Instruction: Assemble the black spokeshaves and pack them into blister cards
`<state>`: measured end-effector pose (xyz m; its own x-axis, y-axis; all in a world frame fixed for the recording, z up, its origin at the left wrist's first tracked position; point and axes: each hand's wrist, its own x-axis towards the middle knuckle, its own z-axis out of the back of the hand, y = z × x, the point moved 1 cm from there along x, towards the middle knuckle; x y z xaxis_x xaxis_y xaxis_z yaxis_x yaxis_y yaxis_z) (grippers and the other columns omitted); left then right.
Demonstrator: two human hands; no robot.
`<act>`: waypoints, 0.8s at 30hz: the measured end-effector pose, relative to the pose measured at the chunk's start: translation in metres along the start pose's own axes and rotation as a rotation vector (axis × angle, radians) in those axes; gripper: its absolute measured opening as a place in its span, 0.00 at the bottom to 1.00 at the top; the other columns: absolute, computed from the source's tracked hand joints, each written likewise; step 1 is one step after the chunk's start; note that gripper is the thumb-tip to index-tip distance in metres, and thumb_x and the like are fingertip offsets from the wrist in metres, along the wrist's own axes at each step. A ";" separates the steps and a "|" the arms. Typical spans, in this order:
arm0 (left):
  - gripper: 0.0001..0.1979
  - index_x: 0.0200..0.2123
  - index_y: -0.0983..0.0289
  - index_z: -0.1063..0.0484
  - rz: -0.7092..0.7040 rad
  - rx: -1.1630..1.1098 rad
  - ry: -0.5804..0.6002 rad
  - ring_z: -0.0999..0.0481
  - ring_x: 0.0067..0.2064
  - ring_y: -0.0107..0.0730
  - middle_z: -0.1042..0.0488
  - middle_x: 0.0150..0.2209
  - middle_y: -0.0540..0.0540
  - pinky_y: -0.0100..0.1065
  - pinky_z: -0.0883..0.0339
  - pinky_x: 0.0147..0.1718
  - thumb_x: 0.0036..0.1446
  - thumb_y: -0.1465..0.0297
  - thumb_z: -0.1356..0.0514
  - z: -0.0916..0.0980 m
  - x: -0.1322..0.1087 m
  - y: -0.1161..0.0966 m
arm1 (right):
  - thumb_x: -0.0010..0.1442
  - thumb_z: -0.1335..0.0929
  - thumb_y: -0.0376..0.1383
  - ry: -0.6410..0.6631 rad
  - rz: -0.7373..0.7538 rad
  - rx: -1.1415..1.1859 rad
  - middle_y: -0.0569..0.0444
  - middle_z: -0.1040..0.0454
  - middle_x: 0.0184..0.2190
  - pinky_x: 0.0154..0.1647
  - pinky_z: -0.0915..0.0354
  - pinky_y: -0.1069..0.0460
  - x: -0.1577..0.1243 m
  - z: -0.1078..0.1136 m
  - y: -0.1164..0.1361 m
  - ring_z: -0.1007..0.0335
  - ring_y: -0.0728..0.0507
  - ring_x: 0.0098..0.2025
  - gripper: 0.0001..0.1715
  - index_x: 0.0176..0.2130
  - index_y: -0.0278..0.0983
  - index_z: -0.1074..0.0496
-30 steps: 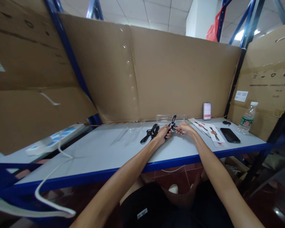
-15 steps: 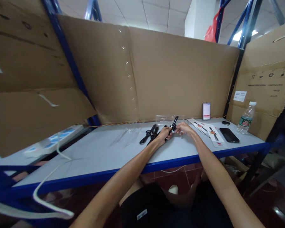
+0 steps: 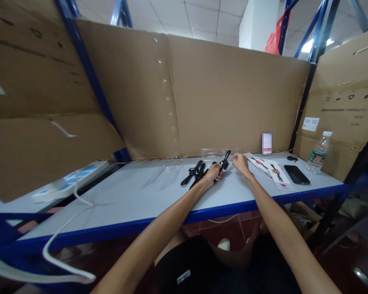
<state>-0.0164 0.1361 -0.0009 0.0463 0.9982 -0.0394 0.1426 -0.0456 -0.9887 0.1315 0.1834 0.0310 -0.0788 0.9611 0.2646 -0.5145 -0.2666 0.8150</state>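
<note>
My left hand (image 3: 214,172) is closed around a black long-handled tool (image 3: 227,156), whose upper end points up and away from me. The tool's exact kind is too small to make out. Just to the right, my right hand (image 3: 241,164) is raised with its fingers bent together, apart from the tool. Whatever its fingertips may hold is hidden or too small to see. Several similar black tools (image 3: 191,173) lie on the grey tabletop (image 3: 125,192) to the left of my left hand. Clear plastic bags (image 3: 162,173) lie flat further left.
Printed cards (image 3: 276,173) picturing a black tool lie to the right, beside a black phone (image 3: 297,174). A lit phone (image 3: 266,143) leans on the back cardboard (image 3: 233,98). A water bottle (image 3: 319,154) and keys (image 3: 292,158) are at the right end. A power strip (image 3: 76,179) sits left.
My right hand has moved a little right, away from the black tool, and its fingers have drawn in. My left hand keeps the tool in nearly the same place.
</note>
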 end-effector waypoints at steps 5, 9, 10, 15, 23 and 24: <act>0.08 0.33 0.61 0.42 -0.002 0.003 -0.014 0.45 0.13 0.18 0.41 0.18 0.43 0.23 0.62 0.14 0.68 0.72 0.48 0.001 0.001 0.001 | 0.60 0.29 0.39 -0.064 0.328 -0.216 0.56 0.21 0.29 0.36 0.38 0.55 -0.007 -0.006 0.013 0.27 0.47 0.33 0.10 0.41 0.38 0.21; 0.07 0.34 0.61 0.40 -0.002 0.006 0.002 0.45 0.13 0.18 0.41 0.18 0.43 0.24 0.62 0.14 0.67 0.70 0.46 0.001 0.001 0.002 | 0.58 0.28 0.36 0.048 0.393 -0.353 0.56 0.19 0.32 0.35 0.40 0.56 -0.016 -0.011 0.019 0.26 0.46 0.35 0.13 0.45 0.41 0.20; 0.07 0.34 0.62 0.40 -0.001 0.006 0.006 0.45 0.13 0.18 0.41 0.18 0.43 0.24 0.62 0.14 0.67 0.71 0.45 0.001 0.001 0.002 | 0.58 0.29 0.35 0.054 0.395 -0.392 0.56 0.19 0.34 0.35 0.40 0.56 -0.017 -0.011 0.020 0.26 0.46 0.36 0.13 0.44 0.41 0.20; 0.07 0.34 0.62 0.40 0.014 0.008 0.015 0.45 0.14 0.18 0.41 0.17 0.43 0.24 0.62 0.15 0.66 0.73 0.47 0.002 0.001 0.001 | 0.58 0.30 0.32 0.044 0.398 -0.513 0.53 0.18 0.38 0.36 0.39 0.55 -0.018 -0.006 0.021 0.24 0.44 0.40 0.13 0.42 0.41 0.19; 0.07 0.33 0.61 0.41 0.022 0.016 0.047 0.45 0.14 0.18 0.41 0.18 0.43 0.23 0.62 0.15 0.66 0.74 0.48 0.003 0.003 0.000 | 0.64 0.31 0.35 0.053 0.501 -0.608 0.50 0.19 0.42 0.41 0.38 0.55 -0.024 -0.004 0.022 0.24 0.43 0.44 0.10 0.42 0.40 0.19; 0.07 0.33 0.61 0.41 0.022 0.019 0.052 0.45 0.14 0.18 0.41 0.18 0.43 0.23 0.62 0.15 0.65 0.75 0.48 0.003 0.003 0.001 | 0.64 0.31 0.35 0.050 0.501 -0.619 0.49 0.19 0.43 0.41 0.38 0.55 -0.025 -0.004 0.022 0.24 0.43 0.44 0.10 0.42 0.39 0.19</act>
<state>-0.0192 0.1390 -0.0020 0.1009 0.9934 -0.0541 0.1225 -0.0664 -0.9902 0.1189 0.1542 0.0409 -0.4573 0.7433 0.4882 -0.7869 -0.5940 0.1672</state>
